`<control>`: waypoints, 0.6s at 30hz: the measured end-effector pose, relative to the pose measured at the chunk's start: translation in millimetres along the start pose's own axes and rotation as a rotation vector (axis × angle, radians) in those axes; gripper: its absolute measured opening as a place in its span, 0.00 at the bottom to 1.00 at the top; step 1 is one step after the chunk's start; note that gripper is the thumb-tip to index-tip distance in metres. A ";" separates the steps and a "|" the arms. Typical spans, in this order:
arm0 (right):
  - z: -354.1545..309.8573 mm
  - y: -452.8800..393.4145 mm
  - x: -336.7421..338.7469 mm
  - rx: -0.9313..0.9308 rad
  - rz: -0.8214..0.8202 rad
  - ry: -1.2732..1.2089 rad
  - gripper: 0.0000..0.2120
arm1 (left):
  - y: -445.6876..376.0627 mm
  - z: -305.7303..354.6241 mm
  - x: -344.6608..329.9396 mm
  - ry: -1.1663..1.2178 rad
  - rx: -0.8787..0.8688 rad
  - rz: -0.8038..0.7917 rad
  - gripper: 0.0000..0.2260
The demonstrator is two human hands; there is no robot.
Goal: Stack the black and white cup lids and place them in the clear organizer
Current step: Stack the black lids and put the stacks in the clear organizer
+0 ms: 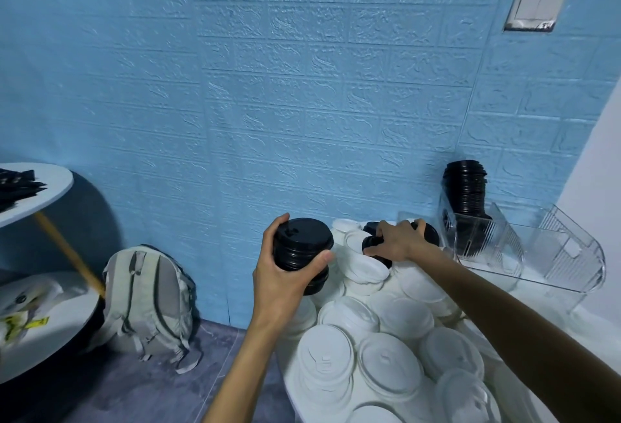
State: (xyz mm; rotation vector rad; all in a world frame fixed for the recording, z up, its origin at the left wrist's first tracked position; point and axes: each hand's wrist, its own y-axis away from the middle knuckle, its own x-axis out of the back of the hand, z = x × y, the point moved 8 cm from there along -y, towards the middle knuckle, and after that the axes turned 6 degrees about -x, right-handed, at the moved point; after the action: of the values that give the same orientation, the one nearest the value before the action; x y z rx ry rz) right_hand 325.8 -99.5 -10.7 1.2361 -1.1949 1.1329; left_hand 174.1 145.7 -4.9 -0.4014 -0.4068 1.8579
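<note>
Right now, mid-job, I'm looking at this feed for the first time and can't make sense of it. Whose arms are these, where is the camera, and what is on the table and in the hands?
There is no machine here: the two bare arms belong to a person, and the single picture comes from a wide-angle camera worn on their head, looking forward and down. The left hand grips a stack of black lids, held up above the table edge. The right hand reaches into the pile and closes on a loose black lid. The white table is covered with a heap of white lids. Far right stands the clear organizer, with a tall stack of black lids already in it. On the floor to the left leans a grey backpack, beside a round side table. A blue wall is behind.
</note>
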 end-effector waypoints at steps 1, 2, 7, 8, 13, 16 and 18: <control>0.9 0.6 0.1 -0.006 0.009 -0.015 0.26 | 0.2 0.2 0.2 0.000 0.003 0.002 0.38; 1.8 1.7 1.1 -0.009 0.020 -0.031 0.28 | 0.4 0.0 0.5 0.000 0.005 0.003 0.37; 10.9 5.5 26.5 0.027 0.203 -0.370 0.30 | 1.1 2.9 -1.4 -0.006 -0.010 -0.022 0.37; 9.9 10.6 38.0 0.054 0.232 -0.509 0.29 | 1.1 4.5 -2.3 -0.007 -0.015 -0.029 0.37; -35.8 68.8 93.1 0.382 -0.057 -1.192 0.18 | 2.4 11.4 -16.6 -0.014 -0.030 -0.100 0.39; -68.2 108.7 104.0 0.587 -0.194 -1.026 0.18 | 6.2 16.1 -26.4 0.002 -0.026 -0.137 0.39; -78.1 118.7 100.4 0.627 -0.193 -0.901 0.18 | 7.9 17.5 -29.6 0.018 -0.020 -0.144 0.42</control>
State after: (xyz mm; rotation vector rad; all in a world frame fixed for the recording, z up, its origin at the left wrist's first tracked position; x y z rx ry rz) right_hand 215.7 -20.9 98.6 2.4533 -1.3336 0.8237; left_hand 168.6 113.8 9.1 -0.3917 -0.4311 1.7106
